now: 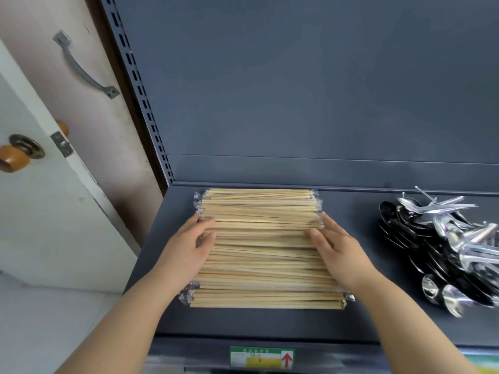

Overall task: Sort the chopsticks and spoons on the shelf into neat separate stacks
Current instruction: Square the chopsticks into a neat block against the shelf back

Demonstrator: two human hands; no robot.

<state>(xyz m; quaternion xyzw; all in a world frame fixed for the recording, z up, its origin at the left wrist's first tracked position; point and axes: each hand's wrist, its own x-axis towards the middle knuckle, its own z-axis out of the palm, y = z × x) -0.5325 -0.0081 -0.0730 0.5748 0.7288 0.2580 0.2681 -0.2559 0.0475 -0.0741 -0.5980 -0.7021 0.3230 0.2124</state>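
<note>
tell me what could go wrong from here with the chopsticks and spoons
1. The left hand and the right hand press on the two ends of the chopstick stack. Some wrapped pairs in its middle lie askew, so a harder squeeze might pop them up or out.
2. The spoon pile is jumbled, with handles pointing different ways. A nudge could probably send spoons sliding across the shelf.
</note>
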